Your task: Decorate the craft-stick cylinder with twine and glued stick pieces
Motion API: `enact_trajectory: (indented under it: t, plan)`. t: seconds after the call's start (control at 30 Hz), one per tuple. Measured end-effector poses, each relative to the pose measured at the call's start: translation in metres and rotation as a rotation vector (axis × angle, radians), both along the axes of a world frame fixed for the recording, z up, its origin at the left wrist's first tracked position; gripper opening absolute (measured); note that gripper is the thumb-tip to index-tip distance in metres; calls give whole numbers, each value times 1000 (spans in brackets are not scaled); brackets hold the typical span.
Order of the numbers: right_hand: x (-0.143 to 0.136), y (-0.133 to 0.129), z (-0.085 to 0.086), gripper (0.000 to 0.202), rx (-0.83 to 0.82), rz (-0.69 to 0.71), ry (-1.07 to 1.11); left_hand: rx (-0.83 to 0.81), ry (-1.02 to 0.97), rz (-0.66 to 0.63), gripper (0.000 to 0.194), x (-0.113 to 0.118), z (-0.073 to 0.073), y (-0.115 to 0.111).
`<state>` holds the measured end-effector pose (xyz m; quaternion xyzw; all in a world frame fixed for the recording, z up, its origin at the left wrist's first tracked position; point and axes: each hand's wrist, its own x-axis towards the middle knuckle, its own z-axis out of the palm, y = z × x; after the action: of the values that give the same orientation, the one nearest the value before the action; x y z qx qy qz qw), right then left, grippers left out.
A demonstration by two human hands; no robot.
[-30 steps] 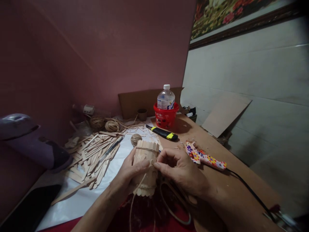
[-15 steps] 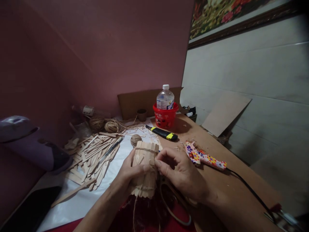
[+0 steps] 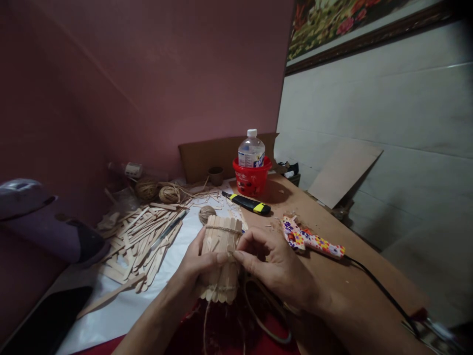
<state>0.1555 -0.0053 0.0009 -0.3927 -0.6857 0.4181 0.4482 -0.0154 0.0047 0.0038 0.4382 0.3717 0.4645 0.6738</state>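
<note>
Site appeared to be a room in a home, part of it given to craft work. Domestic signs: a pink wall (image 3: 166, 74) met a pale wall (image 3: 354, 103) hung with a framed flower picture (image 3: 340, 29). Craft signs: loose craft sticks (image 3: 140, 236), balls of twine (image 3: 169, 194), a utility knife (image 3: 247, 202) and a flower-patterned glue gun (image 3: 312, 241) lay spread over white sheeting (image 3: 127, 310) and brown cardboard (image 3: 362, 286).

I see the left grip (image 3: 194, 261) wrapped round a cylinder of wooden sticks (image 3: 223, 239), the right grip (image 3: 273, 261) touching its side. Loose sticks (image 3: 142, 236) lie left of both, a flowered glue gun (image 3: 312, 242) to their right, a black-and-yellow cutter (image 3: 246, 202) beyond.
</note>
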Motion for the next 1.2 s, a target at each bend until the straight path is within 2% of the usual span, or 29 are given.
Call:
enact_trajectory:
  t: [0.2, 0.37, 0.5, 0.7, 0.9, 1.07, 1.2]
  plan:
    - [-2, 1, 2, 13, -74, 5, 59, -31, -16, -31, 45, -2, -1, -1]
    - [-1, -3, 4, 14, -95, 44, 183, -132, -210, -99, 33, -1, -8, 0]
    - [-1, -8, 3, 14, 45, -23, 52, -151, -297, -124, 37, -1, -13, 0]
    - [-1, -10, -1, 14, 209, -45, -78, -155, -279, -97, 41, -3, -16, 1]
    - [-1, -12, -3, 17, 334, -49, -138, -168, -242, -46, 31, 0, -14, 0]
    - [-4, -11, -9, 20, 487, -74, -212, -121, -224, 15, 33, 3, -11, -1]
    - [-3, -13, -7, 17, 518, -175, -152, -82, -210, 52, 37, 3, -11, -2]
